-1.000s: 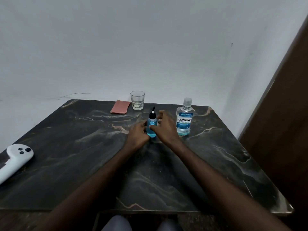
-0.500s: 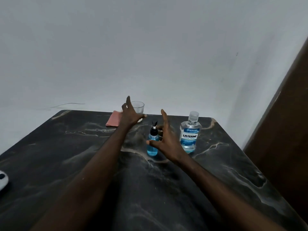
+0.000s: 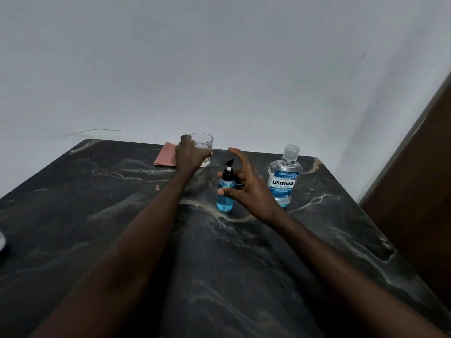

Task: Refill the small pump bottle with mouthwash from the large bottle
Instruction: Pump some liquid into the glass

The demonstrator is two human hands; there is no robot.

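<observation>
Dark marble-look table point(image 3: 97, 215), glossy, w/ pale tan and white veins, set against a plain white wall point(image 3: 219, 69). Near the far edge: clear round drinking glass point(image 3: 203, 142), thick base, contents hard to tell. Left hand point(image 3: 191, 153) wrapped round the glass, fingers clamped on its side. Just left of it, flat pink folded cloth point(image 3: 166, 157), matte. Centre of table: small pump bottle point(image 3: 225, 192), upright, clear blue plastic cylinder, black pump top w/ white collar, blue liquid filling most of it. Right hand point(image 3: 246, 189) beside and partly around the pump bottle, fingers spread apart and curved, thumb low near the bottle body; contact unclear. To the right, standing apart: large bottle point(image 3: 284, 178), clear plastic, ribbed clear cap on, blue-white "Listerine Cool Mint" label, pale blue liquid low inside.
</observation>
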